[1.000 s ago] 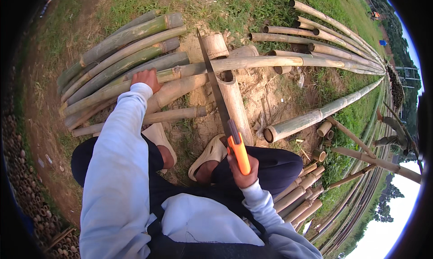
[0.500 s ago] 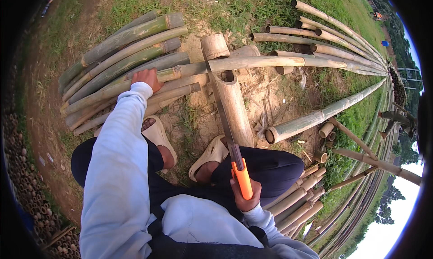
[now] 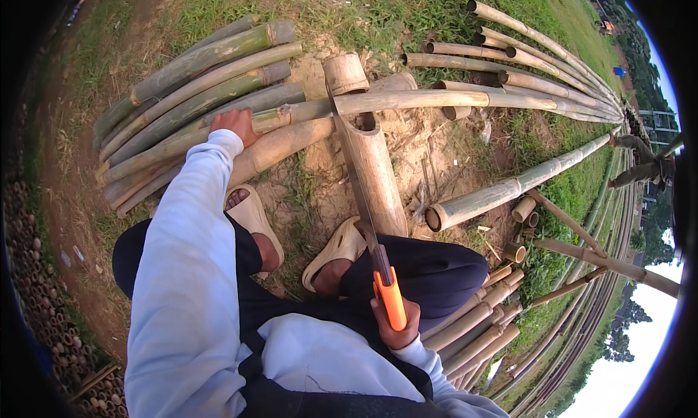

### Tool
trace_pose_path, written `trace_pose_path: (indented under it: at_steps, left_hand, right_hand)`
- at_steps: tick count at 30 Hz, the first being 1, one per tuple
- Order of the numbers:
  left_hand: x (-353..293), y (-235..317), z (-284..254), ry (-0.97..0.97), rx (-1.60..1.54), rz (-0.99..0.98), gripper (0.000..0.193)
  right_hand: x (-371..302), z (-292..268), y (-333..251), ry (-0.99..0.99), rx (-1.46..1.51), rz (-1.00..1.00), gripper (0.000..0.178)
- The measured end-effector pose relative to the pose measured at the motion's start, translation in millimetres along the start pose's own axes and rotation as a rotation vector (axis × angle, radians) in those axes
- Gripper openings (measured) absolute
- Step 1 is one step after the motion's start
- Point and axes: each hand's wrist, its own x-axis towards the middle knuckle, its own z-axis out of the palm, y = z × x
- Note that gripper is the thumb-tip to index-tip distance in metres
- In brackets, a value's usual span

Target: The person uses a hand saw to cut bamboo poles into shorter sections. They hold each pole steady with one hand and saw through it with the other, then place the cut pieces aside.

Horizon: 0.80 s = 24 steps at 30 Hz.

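Observation:
My left hand (image 3: 236, 125) is closed around a long bamboo pole (image 3: 414, 100) left of the saw. The pole lies across a notched thick bamboo log (image 3: 376, 174) between my feet. My right hand (image 3: 398, 322) grips the orange handle of a hand saw (image 3: 356, 172). The saw's blade slants up and away from me, its far part crossing the pole right beside the log's notch. How deep the teeth sit in the pole cannot be made out. Beneath my left hand, a thick bamboo piece (image 3: 280, 147) lies on the ground.
Cut bamboo lengths (image 3: 218, 58) lie piled at left, with more poles (image 3: 542, 72) fanned out at far right. A thick green pole (image 3: 502, 196) rests nearer. Short pieces (image 3: 476, 331) are stacked beside my right knee. Another person's legs (image 3: 640, 163) show at the right edge.
A thinner bamboo length below my left hand no longer shows, baring the thick piece there. Both hands and the saw have barely moved. The person at far right has shifted.

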Motion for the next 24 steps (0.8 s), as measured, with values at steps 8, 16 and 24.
trace_pose_path:
  at_steps: [8,16,24]
  left_hand:
    - [6.7,14.4,-12.9,0.027,-0.024,-0.002,0.058]
    - [0.7,1.4,-9.0,-0.028,-0.022,-0.03,0.061]
    - [5.2,17.1,-18.2,0.026,-0.001,0.009,0.058]
  right_hand:
    - [221.7,75.2,-9.1,0.162,0.231,-0.254,0.023]
    - [23.6,14.0,13.8,0.039,0.069,-0.035,0.018]
    - [207.0,74.4,7.4,0.107,0.243,-0.128,0.027]
